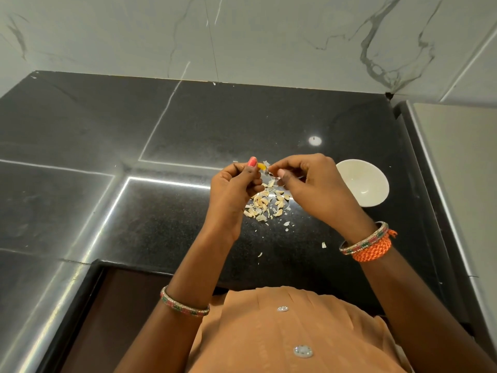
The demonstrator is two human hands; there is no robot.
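Both hands are raised above a black stone counter (166,219). My left hand (236,189) pinches a small pale-yellow garlic clove (261,166) between thumb and fingers. My right hand (309,184) pinches a thin flake of papery skin (266,165) at the clove's tip, right beside the left fingers. Under the hands lies a heap of garlic cloves (265,201) mixed with bits of skin.
A white bowl (361,183) stands on the counter just right of my right hand. Loose skin flakes (324,244) are scattered toward the front edge. A marble-patterned wall rises behind, and a lighter surface (457,162) borders the counter on the right.
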